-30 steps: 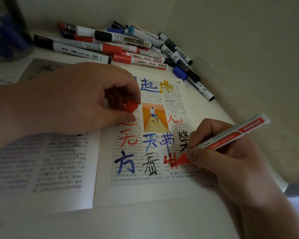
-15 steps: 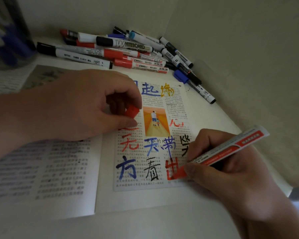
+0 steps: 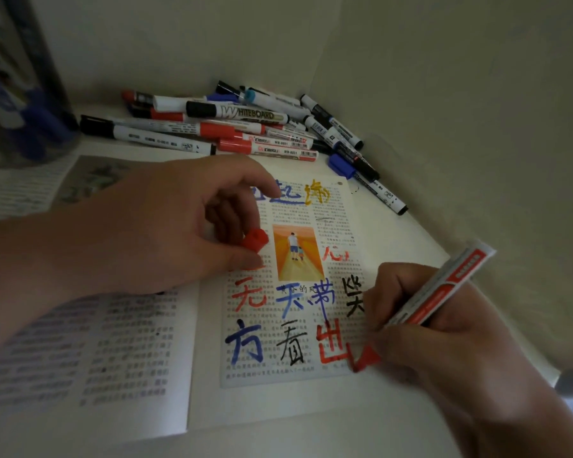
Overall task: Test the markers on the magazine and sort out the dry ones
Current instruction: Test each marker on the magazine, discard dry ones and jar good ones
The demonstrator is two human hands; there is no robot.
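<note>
The right hand (image 3: pixel 444 352) gripped a red marker (image 3: pixel 444 285), its fingers curled round the barrel in a writing hold. The red tip was down at the lower right corner of the magazine (image 3: pixel 205 375), just beside a red character (image 3: pixel 333 342) on the right page. The back end of the marker pointed up and to the right, towards the wall.

The left hand (image 3: pixel 146 233) lay across the fold of the magazine. Its thumb and curled fingers pinched a red cap (image 3: pixel 253 239), which sat just left of a small orange picture (image 3: pixel 296 252) on the page. Large characters in red, blue and black and one in yellow were written over the print of that page.

A pile of markers (image 3: pixel 245 127) lay at the back of the table (image 3: pixel 387 233), in the corner by the wall. They had red, black and blue caps, and several lay across one another. A blue-capped marker (image 3: pixel 389 198) lay at the pile's right end, near the top right corner of the page. At the far left stood a dark container (image 3: pixel 24 110), too blurred to read well. It seemed to hold blue pens.
</note>
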